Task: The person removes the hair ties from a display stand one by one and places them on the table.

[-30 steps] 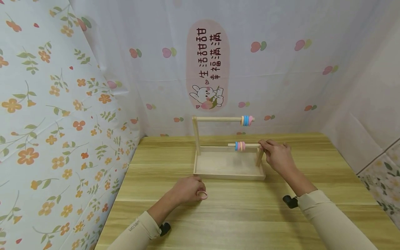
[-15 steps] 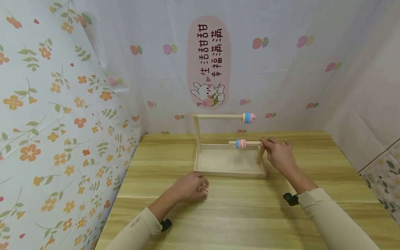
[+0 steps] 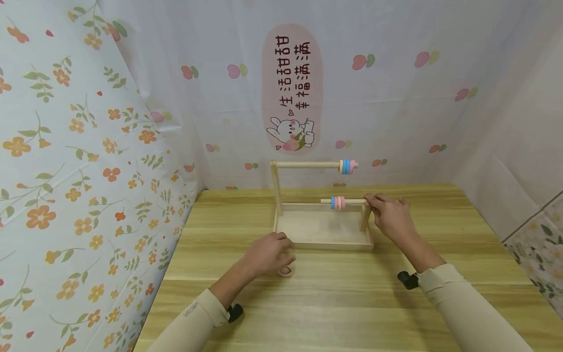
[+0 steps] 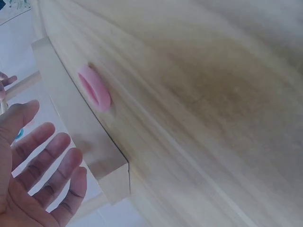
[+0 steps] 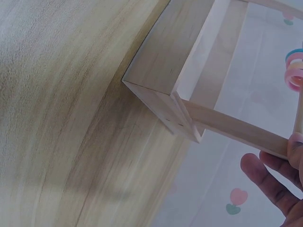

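My left hand hovers at the front left corner of the wooden rack, fingers loosely spread and holding nothing. Just below its fingertips, a pink ring lies flat on the table; part of it shows beside the fingers in the head view. With my right hand I pinch the rack's short right post at its top, where the lower rod joins. Blue, pink and cream rings sit on that rod. The upper rod carries cream, blue and pink rings near its free end.
The rack's shallow tray base stands on the wood-grain table. Behind the table hangs a printed cloth; a floral cloth closes off the left side. Dark wrist-worn pieces jut out under both sleeves.
My left hand has let go of the pink ring, lifted slightly and moved toward the rack, leaving the ring on the table. The right hand has kept its grip on the post.
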The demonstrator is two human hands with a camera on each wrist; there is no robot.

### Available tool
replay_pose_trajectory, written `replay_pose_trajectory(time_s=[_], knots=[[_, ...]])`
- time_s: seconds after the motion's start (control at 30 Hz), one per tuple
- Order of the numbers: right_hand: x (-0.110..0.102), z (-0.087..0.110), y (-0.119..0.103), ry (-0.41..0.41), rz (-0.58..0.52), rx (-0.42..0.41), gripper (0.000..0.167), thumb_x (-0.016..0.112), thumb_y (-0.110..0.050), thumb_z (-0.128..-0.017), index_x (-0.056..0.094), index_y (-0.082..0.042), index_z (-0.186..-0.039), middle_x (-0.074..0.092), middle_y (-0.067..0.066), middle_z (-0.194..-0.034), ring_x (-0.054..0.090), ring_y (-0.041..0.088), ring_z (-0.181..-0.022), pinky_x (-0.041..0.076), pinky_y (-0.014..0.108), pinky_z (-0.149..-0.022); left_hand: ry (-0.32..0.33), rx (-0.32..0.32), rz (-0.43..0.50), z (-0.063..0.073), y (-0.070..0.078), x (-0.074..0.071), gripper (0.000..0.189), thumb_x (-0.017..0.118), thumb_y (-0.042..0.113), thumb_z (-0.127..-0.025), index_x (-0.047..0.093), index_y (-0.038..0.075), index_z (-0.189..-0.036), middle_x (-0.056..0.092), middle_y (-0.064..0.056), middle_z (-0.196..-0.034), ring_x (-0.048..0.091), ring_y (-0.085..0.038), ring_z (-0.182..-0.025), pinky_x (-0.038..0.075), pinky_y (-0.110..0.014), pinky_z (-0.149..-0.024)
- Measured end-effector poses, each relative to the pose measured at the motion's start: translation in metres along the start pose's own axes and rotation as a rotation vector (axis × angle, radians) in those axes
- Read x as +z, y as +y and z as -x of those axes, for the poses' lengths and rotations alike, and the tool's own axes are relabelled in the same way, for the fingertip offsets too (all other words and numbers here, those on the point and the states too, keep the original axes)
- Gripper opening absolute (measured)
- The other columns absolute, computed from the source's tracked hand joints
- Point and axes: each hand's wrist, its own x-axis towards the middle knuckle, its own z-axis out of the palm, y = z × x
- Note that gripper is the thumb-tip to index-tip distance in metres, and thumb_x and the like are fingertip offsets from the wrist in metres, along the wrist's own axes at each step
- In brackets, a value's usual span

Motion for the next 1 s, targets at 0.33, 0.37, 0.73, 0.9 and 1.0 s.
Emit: replay_pose_trajectory(time_s=[0.33, 0.37, 0.73, 0.9, 1.0], knots=[[0.003, -0.001, -0.001, 0.035, -0.008, -0.016, 0.026, 0.07, -0.007, -0.107, 0.078, -0.01, -0.132, 0.08, 0.013, -0.112, 0.078, 0.044, -0.086, 0.045, 0.091, -0.1, 0.082, -0.012, 0.009, -0.012, -0.007, -0.005, 0.03, 0.081, 0.031, -0.103, 0.081, 0.012, -0.126, 0.078, -0.004, -0.124, 0.076, -0.026, -0.11, 0.067, -0.042, -0.086], [0.003, 0.0, -0.001, 0.036, -0.009, -0.017, 0.026, 0.07, -0.007, -0.107, 0.078, -0.009, -0.132, 0.08, 0.013, -0.112, 0.078, 0.044, -0.086, 0.045, 0.091, -0.1, 0.084, -0.021, 0.008, -0.014, -0.007, -0.005, 0.031, 0.081, 0.031, -0.104, 0.081, 0.012, -0.128, 0.078, -0.003, -0.125, 0.076, -0.026, -0.111, 0.067, -0.042, -0.086], [0.001, -0.002, 0.0, 0.024, 0.013, -0.013, 0.027, 0.067, -0.006, -0.108, 0.078, -0.008, -0.133, 0.08, 0.016, -0.113, 0.077, 0.047, -0.091, 0.047, 0.09, -0.099, 0.126, -0.15, 0.049, -0.033, -0.001, -0.012, 0.042, 0.075, 0.045, -0.106, 0.076, 0.02, -0.139, 0.076, -0.002, -0.137, 0.074, -0.028, -0.125, 0.066, -0.047, -0.097], [-0.001, -0.002, 0.0, 0.019, 0.001, -0.004, 0.027, 0.067, -0.006, -0.108, 0.078, -0.009, -0.133, 0.079, 0.016, -0.112, 0.077, 0.048, -0.087, 0.045, 0.091, -0.101, 0.144, -0.178, 0.066, -0.043, 0.002, -0.014, 0.046, 0.073, 0.049, -0.107, 0.073, 0.021, -0.143, 0.073, -0.004, -0.144, 0.071, -0.029, -0.133, 0.064, -0.049, -0.103], [0.0, -0.001, -0.001, 0.01, -0.008, 0.001, 0.027, 0.067, -0.006, -0.108, 0.077, -0.009, -0.134, 0.079, 0.016, -0.111, 0.077, 0.047, -0.086, 0.044, 0.092, -0.102, 0.159, -0.181, 0.066, -0.048, 0.004, -0.016, 0.049, 0.074, 0.049, -0.106, 0.073, 0.019, -0.145, 0.073, -0.005, -0.146, 0.069, -0.031, -0.136, 0.062, -0.05, -0.106]])
